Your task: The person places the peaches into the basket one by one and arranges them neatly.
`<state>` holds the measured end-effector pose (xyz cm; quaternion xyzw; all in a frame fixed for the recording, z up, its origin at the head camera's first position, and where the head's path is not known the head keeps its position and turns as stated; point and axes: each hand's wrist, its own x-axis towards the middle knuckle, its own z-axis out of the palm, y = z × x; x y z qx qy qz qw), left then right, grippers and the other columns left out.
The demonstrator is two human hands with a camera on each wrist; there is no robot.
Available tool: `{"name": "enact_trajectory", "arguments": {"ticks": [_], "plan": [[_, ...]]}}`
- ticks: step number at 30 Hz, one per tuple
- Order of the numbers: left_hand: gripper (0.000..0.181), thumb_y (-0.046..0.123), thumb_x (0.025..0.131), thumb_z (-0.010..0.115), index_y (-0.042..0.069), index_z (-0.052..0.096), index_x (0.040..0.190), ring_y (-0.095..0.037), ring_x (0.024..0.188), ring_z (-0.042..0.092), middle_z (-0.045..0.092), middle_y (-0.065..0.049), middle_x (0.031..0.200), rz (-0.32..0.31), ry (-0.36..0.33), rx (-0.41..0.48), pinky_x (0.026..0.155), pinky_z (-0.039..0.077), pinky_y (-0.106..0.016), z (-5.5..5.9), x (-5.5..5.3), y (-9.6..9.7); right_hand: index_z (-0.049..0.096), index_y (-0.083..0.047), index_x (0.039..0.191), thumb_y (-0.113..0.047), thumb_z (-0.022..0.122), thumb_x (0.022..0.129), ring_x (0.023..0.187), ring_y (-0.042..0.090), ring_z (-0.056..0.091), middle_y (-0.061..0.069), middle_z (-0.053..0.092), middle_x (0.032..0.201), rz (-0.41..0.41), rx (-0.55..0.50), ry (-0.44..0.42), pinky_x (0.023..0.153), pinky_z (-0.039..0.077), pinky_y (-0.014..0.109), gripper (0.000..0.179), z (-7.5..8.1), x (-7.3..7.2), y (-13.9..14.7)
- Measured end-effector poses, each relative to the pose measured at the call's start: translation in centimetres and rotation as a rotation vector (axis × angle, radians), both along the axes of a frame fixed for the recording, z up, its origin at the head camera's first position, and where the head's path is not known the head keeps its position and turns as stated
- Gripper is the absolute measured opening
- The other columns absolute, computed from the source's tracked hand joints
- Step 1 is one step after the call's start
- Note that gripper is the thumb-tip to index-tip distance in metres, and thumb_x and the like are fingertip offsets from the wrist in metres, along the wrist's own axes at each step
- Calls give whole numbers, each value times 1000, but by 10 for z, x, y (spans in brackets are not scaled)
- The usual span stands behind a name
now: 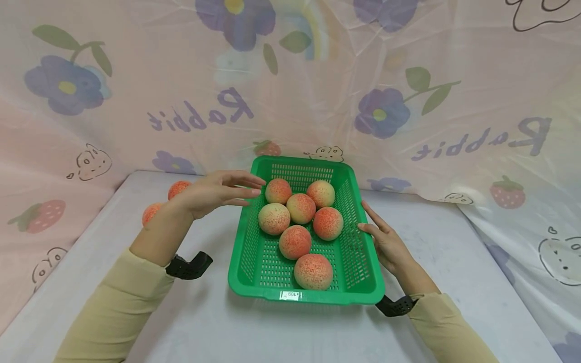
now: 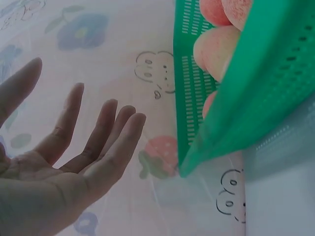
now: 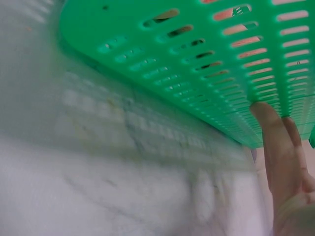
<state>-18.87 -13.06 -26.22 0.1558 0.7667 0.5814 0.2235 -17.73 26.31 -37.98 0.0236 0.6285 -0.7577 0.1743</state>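
A green plastic basket (image 1: 306, 296) with slotted walls holds several peaches (image 1: 295, 242), red-speckled over pale yellow. Beside its back left rim is my left hand (image 1: 218, 190), its fingers loosely extended and nothing in them. The left wrist view shows this hand (image 2: 74, 157) apart from the basket (image 2: 184, 98). On the opposite side, my right hand (image 1: 391, 247) holds the basket by its right wall, thumb at the rim. Fingers of the right hand (image 3: 283, 162) lie against the slotted outer surface in the right wrist view.
Two more peaches, an orange-red one (image 1: 178, 189) and a paler one (image 1: 151, 214), sit on the white table (image 1: 204, 322) to the left, partly behind my left forearm. A printed cloth (image 1: 308, 101) hangs along the back and sides.
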Motion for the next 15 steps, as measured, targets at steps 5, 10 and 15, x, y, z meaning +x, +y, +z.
{"name": "enact_trajectory", "arguments": {"ticks": [5,10,15], "plan": [[47,18,95,59,-1,46,137,-33,135,39,40,-18,146,79,3,13,111,35,-48,-5,-1,-11,27,-40,150,-17,60,96,62,6,62,-1,59,100,-5,29,3,61,55,22,68,0,0,0],[49,22,97,58,-2,45,137,-31,137,37,43,-15,143,245,-1,27,114,29,-46,-12,-3,-21,26,-41,150,-18,60,96,64,6,63,0,58,108,4,37,5,62,56,22,68,1,0,0],[50,29,96,60,3,47,137,-29,140,31,41,-11,146,415,-36,40,116,26,-43,-21,-7,-30,25,-42,150,-19,60,96,64,5,62,2,49,125,16,55,12,62,55,21,68,1,-1,1]]}}
